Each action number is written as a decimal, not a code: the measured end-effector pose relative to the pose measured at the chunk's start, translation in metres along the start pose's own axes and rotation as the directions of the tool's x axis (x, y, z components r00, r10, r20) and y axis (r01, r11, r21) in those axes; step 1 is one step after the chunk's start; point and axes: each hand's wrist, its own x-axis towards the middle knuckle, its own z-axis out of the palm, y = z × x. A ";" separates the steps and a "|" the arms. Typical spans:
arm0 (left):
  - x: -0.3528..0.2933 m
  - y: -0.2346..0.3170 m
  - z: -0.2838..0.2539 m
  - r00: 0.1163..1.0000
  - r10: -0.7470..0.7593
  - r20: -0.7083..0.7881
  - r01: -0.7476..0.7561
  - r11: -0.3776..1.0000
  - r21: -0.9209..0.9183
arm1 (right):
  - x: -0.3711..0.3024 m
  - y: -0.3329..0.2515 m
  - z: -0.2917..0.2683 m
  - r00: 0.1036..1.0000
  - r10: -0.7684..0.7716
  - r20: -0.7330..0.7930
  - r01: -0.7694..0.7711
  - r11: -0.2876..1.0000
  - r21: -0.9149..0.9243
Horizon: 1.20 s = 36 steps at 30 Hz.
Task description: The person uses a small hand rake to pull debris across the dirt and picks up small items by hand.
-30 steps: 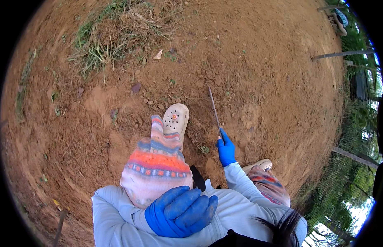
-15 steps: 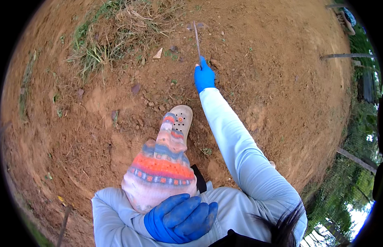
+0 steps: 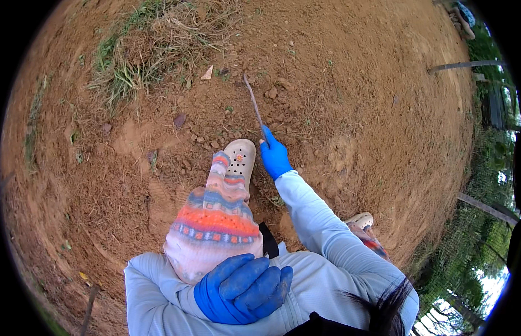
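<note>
My right hand (image 3: 276, 157), in a blue glove, is closed round the near end of a thin, slightly curved, brownish-grey stick (image 3: 252, 101). The stick points away from me over the bare soil, its far tip near a small pale flake (image 3: 207, 73). Just left of this hand is my beige clog (image 3: 240, 158) with holes in its top. My left hand (image 3: 243, 288), gloved in blue too, lies across my waist beside my patterned trouser knee. Its fingers are loosely bent and slightly apart, with nothing visible in them; the palm is hidden.
A heap of cut green and dry grass (image 3: 154, 50) lies at the far left on the brown soil (image 3: 372, 112). Small clods and leaves are scattered about. Along the right stand posts (image 3: 467, 65) and netting (image 3: 467, 246) before greenery. My other clog (image 3: 361, 219) shows right of my sleeve.
My right hand has drawn back toward me with the stick, its far tip now nearer and further left. My other clog has come into sight. The left hand has hardly moved.
</note>
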 end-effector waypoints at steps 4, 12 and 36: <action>-0.003 -0.001 -0.002 1.000 -0.020 -0.004 0.020 1.000 -0.005 | -0.014 0.012 -0.006 1.000 -0.024 0.003 0.024 1.000 0.013; -0.001 -0.011 -0.004 0.999 -0.035 -0.004 0.035 0.998 -0.044 | -0.067 0.016 -0.040 0.957 0.194 0.214 -0.252 0.923 0.291; -0.001 -0.009 -0.004 1.000 0.016 0.020 -0.015 0.998 -0.062 | 0.081 -0.025 -0.065 0.955 0.152 -0.254 -0.008 0.870 0.493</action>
